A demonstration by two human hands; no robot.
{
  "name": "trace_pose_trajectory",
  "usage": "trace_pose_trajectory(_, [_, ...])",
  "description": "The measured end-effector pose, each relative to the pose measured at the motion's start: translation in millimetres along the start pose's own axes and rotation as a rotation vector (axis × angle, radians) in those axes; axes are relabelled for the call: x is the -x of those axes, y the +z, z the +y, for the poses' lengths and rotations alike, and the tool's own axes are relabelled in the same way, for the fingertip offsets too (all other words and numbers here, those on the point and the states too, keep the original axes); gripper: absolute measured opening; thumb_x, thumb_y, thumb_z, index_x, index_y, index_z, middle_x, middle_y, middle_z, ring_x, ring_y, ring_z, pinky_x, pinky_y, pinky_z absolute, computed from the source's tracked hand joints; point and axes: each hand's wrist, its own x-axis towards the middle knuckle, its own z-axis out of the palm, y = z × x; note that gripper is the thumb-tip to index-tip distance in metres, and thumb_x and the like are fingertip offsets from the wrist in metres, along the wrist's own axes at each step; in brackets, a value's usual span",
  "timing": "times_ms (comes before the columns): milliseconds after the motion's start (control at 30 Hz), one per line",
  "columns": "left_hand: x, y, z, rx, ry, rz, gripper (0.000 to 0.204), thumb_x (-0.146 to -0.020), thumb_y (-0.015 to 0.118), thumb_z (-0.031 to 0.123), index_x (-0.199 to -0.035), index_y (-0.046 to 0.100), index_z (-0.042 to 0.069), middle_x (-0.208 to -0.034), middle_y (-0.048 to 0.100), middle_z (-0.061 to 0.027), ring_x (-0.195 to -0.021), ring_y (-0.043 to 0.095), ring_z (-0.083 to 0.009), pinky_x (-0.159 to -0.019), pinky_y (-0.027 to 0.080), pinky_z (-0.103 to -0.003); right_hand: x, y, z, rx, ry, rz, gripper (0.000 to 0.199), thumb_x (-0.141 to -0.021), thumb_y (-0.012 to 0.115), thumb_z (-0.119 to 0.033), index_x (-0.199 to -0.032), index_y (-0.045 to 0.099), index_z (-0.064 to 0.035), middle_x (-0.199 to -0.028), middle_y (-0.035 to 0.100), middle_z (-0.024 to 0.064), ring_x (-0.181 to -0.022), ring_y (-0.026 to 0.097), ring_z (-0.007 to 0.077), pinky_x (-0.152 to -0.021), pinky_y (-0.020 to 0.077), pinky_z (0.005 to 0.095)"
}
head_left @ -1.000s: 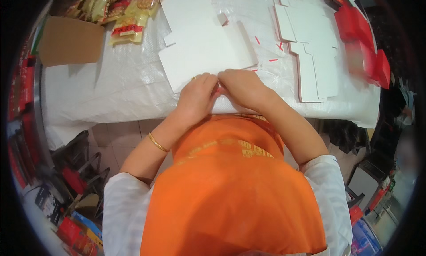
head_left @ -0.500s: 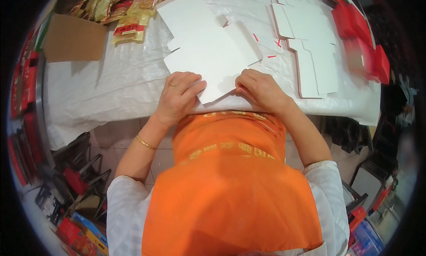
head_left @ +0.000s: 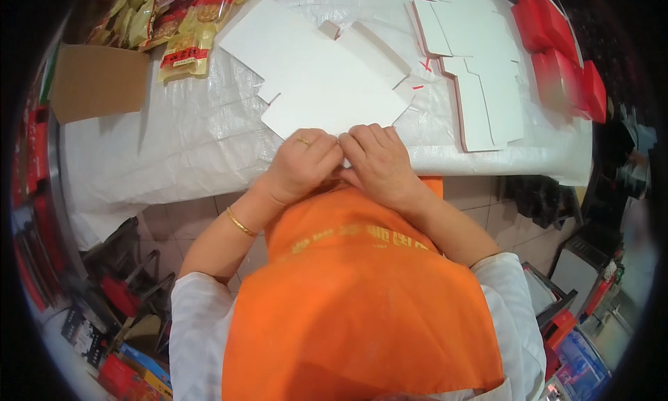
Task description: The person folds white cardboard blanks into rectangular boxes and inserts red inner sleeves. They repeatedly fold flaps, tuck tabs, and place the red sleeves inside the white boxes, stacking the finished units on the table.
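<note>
A flat white cardboard box blank (head_left: 313, 70) lies at an angle across the table, with a narrow flap standing up along its right side. At its near corner, my left hand (head_left: 304, 163) and my right hand (head_left: 379, 161) sit close together. Both have curled fingers closed on the near edge of the blank, thumbs underneath and partly hidden. A ring and a gold bracelet are on the left hand and wrist.
Stacked white box blanks (head_left: 480, 88) lie to the right, beside several red boxes (head_left: 557, 60). Small packaged foods (head_left: 188, 53) spread at the far left, near an open brown carton (head_left: 99, 83). White sheeting (head_left: 160, 157) covers the table down over its front edge.
My right hand has moved left along the near edge to meet the left hand, which has shifted slightly right and down. The blank's near corner is now hidden under the fingers.
</note>
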Motion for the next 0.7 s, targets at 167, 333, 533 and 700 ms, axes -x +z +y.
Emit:
trace_pose_trajectory(167, [-6.3, 5.5, 6.4, -0.082, 0.041, 0.027, 0.014, -0.073, 0.068, 0.011, -0.081, 0.057, 0.010, -0.077, 0.050, -0.0035, -0.073, 0.056, -0.0193, -0.066, 0.049, -0.032, 5.6, 12.0, 10.4, 0.159, -0.054, 0.107, 0.024, -0.079, 0.062, -0.013, -0.103, 0.060, -0.0081, -0.091, 0.051, 0.0050, -0.085, 0.054, 0.0221, -0.073, 0.0427, 0.0341])
trace_pose_trajectory(333, [0.3, -20.2, -20.5, -0.101, 0.027, -0.088, 0.027, -0.075, 0.069, 0.009, -0.101, 0.067, 0.003, -0.101, 0.065, -0.0084, -0.094, 0.067, -0.0241, -0.078, 0.056, -0.034, 9.3, 10.7, 25.4, 0.120, -0.152, 0.180, 0.020, -0.079, 0.063, -0.013, -0.098, 0.063, -0.0073, -0.087, 0.052, 0.0031, -0.081, 0.056, 0.0205, -0.069, 0.0455, 0.0332])
trace_pose_trajectory(533, [4.8, -30.8, -42.7, -0.110, 0.062, -0.184, 0.035, -0.076, 0.068, 0.004, -0.110, 0.070, -0.001, -0.111, 0.070, -0.0107, -0.101, 0.069, -0.0280, -0.086, 0.060, -0.037, 18.8, 2.3, 33.2, 0.111, -0.195, 0.208, 0.020, -0.079, 0.065, -0.011, -0.098, 0.063, -0.0087, -0.089, 0.056, 0.0013, -0.082, 0.058, 0.0183, -0.070, 0.0466, 0.0322])
trace_pose_trajectory(700, [3.5, -22.6, -11.0, -0.012, 0.025, -0.251, 0.037, -0.075, 0.070, 0.007, -0.110, 0.068, -0.003, -0.104, 0.067, -0.0119, -0.092, 0.069, -0.0275, -0.078, 0.058, -0.037, 29.8, -6.3, 37.5, 0.124, -0.163, 0.197, 0.023, -0.078, 0.066, -0.010, -0.101, 0.065, -0.0080, -0.092, 0.059, 0.0022, -0.084, 0.061, 0.0186, -0.073, 0.0470, 0.0326])
